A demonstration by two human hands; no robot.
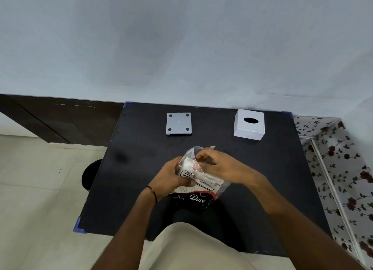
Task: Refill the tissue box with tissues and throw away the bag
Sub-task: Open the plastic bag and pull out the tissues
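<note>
A clear plastic bag of white tissues (198, 181), printed with red and black and the word Dove, is held above the middle of the black table (141, 169). My left hand (171, 179) grips the bag's left side. My right hand (220, 165) pinches the opened top edge of the plastic, its fingers curled at the opening. The white tissue box cover (249, 124), with an oval slot on top, stands at the back right. Its flat white base plate (178, 124), with a dark foot in each corner, lies at the back centre.
The table stands against a pale wall. A dark round object (89, 174) sits on the tiled floor by the table's left edge. A flower-patterned surface (343, 169) borders the right side. Dark wood panelling (60, 120) runs at the back left.
</note>
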